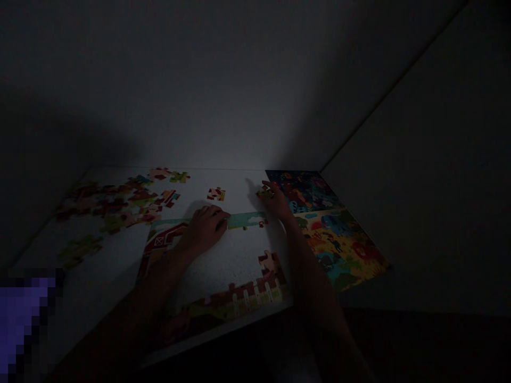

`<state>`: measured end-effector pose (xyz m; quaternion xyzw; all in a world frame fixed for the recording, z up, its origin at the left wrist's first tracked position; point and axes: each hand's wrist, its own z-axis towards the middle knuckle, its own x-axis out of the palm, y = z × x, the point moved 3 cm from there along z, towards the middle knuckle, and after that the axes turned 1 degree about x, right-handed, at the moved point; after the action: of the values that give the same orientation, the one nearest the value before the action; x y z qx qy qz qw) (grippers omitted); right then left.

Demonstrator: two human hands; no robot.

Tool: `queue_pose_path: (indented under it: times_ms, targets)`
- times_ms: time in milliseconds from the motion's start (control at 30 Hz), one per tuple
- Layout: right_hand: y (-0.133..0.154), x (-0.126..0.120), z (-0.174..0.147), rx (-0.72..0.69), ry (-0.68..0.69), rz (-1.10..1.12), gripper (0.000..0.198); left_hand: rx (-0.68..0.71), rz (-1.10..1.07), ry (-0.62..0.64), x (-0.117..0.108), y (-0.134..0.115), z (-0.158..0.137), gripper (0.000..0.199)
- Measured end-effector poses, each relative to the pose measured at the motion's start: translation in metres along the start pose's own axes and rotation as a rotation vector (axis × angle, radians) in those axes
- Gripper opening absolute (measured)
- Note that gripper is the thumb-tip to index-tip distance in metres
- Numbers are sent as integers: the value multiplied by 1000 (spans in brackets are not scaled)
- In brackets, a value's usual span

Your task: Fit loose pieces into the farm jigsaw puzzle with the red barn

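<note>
The scene is dark. My left hand (205, 226) rests on the blue-green sky strip (241, 219) along the top of a partly assembled jigsaw puzzle, fingers loosely bent and apart, nothing visible in them. Beyond the puzzle's top right corner, my right hand (276, 201) holds a greenish puzzle piece (264, 193) at its fingertips. The puzzle's border shows a red barn (159, 242) at left and a white fence (255, 295) along the bottom; its middle is bare table. A loose pink-and-red puzzle piece (216, 193) lies between my hands, farther back.
Many loose puzzle pieces (120, 202) are heaped at the left, with a greenish cluster (81, 249) nearer me. At right lie a dark blue picture (307, 189) and a yellow animal picture (339, 244). A white wall (199, 96) rises behind the white table (115, 274).
</note>
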<state>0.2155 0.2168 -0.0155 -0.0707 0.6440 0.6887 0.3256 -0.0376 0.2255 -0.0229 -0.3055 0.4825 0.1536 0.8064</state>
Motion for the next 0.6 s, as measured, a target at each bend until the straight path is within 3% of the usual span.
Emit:
queue_pose_path:
  times_ms: [333, 600]
  targets:
    - [-6, 4, -2, 139, 27, 294, 39, -21, -41, 10, -2, 1, -1, 26]
    - [-19, 6, 2, 68, -120, -27, 29, -51, -36, 31, -4, -3, -3, 25]
